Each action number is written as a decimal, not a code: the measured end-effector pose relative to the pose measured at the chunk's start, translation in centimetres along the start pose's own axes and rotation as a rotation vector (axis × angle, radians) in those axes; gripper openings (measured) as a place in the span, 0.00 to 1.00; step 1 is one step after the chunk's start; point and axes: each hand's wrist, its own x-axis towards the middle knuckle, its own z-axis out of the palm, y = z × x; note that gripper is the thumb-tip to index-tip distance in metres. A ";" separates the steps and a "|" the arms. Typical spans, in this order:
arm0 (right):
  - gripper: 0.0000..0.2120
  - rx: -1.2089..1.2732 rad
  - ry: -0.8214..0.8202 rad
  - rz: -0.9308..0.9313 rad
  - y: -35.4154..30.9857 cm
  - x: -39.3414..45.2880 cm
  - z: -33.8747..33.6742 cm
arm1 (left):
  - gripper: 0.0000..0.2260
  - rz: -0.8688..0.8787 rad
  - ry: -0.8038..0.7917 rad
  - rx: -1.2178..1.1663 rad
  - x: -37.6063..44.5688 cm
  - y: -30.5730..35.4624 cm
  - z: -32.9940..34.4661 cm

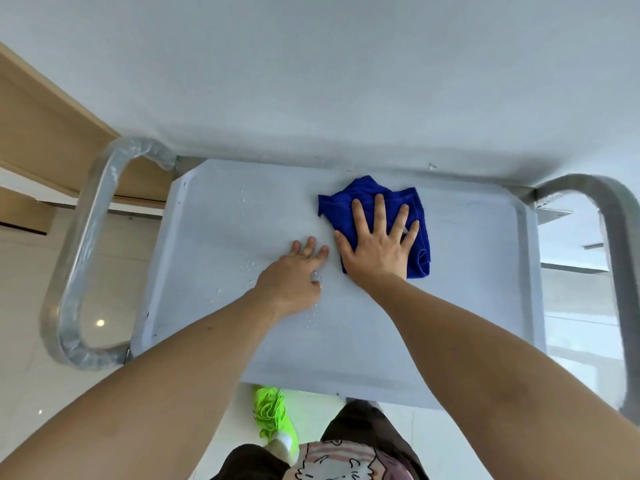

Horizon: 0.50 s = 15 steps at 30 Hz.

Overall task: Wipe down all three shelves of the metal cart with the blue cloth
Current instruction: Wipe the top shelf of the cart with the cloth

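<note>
The top shelf (221,237) of the metal cart fills the middle of the view, pale grey with a raised rim. A crumpled blue cloth (349,199) lies on it, right of centre and near the far edge. My right hand (377,244) presses flat on the cloth with fingers spread. My left hand (294,275) rests beside it on the bare shelf, fingertips touching the surface, holding nothing. Water droplets (247,268) dot the shelf to the left of my left hand. The lower shelves are hidden under the top one.
Tubular cart handles stand at the left end (79,258) and right end (620,237). A white wall (311,81) runs right behind the cart. A wooden unit (45,133) sits at the back left. My green shoe (272,414) is on the tiled floor below the near edge.
</note>
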 end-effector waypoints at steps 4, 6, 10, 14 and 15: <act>0.35 0.020 -0.026 0.066 -1.0 -4.8 1.4 | 0.37 0.043 -0.124 -0.128 -0.2 -0.7 -1.5; 0.35 0.026 -0.049 0.112 -2.0 -7.6 2.1 | 0.37 0.080 -0.114 -0.141 -0.6 -1.4 -1.9; 0.34 0.053 -0.092 0.180 -3.7 -11.9 3.0 | 0.36 0.087 0.091 0.024 -2.3 -3.6 -1.0; 0.34 0.102 -0.129 0.241 -5.5 -14.4 3.5 | 0.42 0.003 0.079 0.246 -4.5 -6.9 0.4; 0.34 0.111 -0.137 0.255 -6.0 -15.1 3.6 | 0.45 -0.007 0.051 0.263 -4.8 -7.4 0.7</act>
